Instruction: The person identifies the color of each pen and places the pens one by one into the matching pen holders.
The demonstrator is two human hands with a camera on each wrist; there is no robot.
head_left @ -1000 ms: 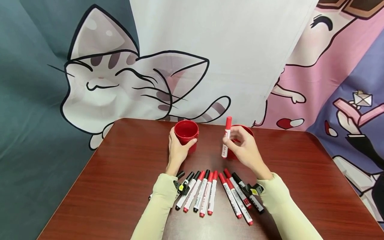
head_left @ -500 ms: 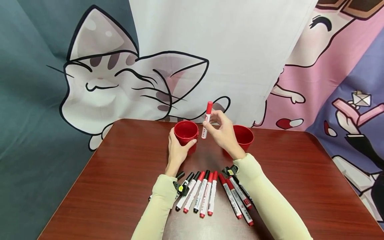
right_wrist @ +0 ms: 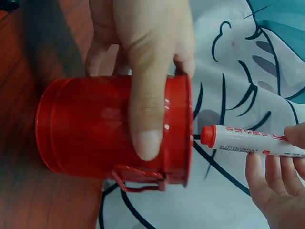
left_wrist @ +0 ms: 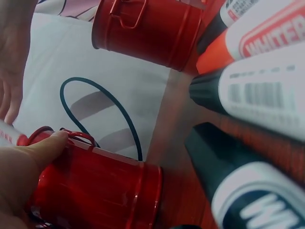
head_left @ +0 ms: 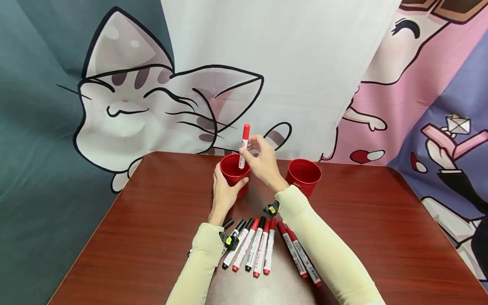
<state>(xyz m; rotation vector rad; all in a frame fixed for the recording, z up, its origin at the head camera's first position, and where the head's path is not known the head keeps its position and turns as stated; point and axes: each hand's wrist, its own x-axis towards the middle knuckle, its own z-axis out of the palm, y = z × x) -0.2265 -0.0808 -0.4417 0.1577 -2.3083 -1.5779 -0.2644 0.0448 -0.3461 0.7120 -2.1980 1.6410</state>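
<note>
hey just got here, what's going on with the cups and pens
A person's left hand grips a red cup, while the right hand holds a white marker with its red cap upward, over that cup's mouth. Its lower end is just short of the rim, not inside yet. A second red cup stands off to the right, untouched. More markers, red- and black-capped, lie on the table nearer the person.
</note>
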